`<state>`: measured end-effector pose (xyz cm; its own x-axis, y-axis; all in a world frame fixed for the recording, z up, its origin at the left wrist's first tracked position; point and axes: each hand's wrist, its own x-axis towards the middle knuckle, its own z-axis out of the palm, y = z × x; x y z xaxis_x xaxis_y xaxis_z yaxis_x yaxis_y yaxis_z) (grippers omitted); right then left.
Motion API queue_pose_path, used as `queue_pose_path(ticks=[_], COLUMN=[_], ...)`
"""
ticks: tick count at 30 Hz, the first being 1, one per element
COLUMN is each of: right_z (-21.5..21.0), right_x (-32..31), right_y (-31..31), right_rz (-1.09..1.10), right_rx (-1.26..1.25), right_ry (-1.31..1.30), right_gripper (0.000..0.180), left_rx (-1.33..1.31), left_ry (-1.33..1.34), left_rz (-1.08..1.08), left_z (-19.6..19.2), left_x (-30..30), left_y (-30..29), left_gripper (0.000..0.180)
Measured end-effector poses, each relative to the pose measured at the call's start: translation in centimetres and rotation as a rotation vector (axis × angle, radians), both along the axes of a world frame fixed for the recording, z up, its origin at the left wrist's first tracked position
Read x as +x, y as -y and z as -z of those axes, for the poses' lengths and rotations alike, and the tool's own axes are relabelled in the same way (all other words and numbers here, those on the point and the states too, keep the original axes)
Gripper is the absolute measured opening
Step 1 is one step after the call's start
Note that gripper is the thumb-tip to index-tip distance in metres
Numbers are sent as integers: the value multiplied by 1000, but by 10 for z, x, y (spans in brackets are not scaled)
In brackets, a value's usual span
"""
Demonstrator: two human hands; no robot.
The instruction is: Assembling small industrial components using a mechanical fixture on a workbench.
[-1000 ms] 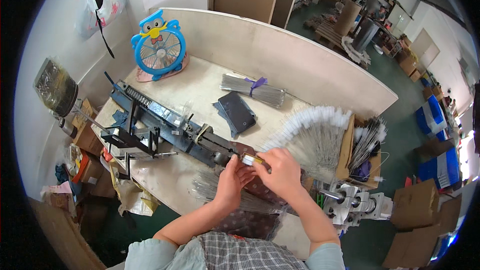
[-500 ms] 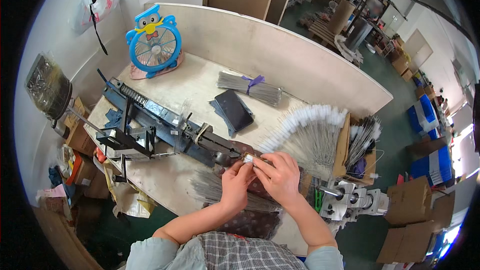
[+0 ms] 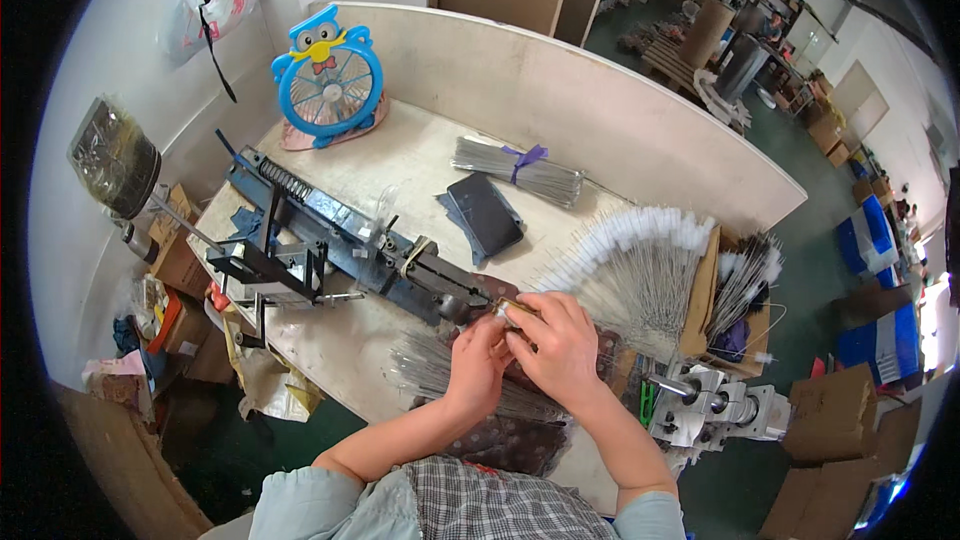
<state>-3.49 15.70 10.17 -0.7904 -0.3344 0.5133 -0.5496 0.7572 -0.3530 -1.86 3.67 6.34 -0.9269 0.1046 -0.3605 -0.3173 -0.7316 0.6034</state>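
My left hand (image 3: 477, 368) and my right hand (image 3: 556, 348) meet at the near right end of a long metal bench fixture (image 3: 395, 258). Both are closed, fingertips pinched together. Between them shows a small white piece (image 3: 502, 310), beside a thin brass-coloured strip (image 3: 520, 306) under my right fingers. The fingers hide most of both, and what my left fingertips grip is hard to make out. A dark round knob (image 3: 455, 310) on the fixture lies just left of the fingertips. Below my hands, loose thin metal wires (image 3: 420, 365) lie on a dark spotted cloth (image 3: 505, 445).
White-tipped wire brushes (image 3: 640, 285) fan out on the right, against a cardboard box (image 3: 700, 305). Behind lie a phone (image 3: 485, 215) and a ribbon-tied wire bundle (image 3: 520, 170). A blue toy-shaped fan (image 3: 332, 90) stands far left. A metal machine (image 3: 715, 405) stands at right.
The whole view has shifted a little, so the bench appears farther right. My hands stay together at the fixture's end; my right fingers have curled slightly over the strip.
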Motion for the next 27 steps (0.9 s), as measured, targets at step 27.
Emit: queue_pose_path(ticks=[27], right_z=[7], right_x=[7], right_y=[-5], right_rz=[137], right_rx=[-51], right_ry=[-110], right_gripper=[25], left_rx=[34], left_ry=[4], left_rz=[-69], left_z=[-6], left_x=[-2], left_y=[-7], left_gripper=[15])
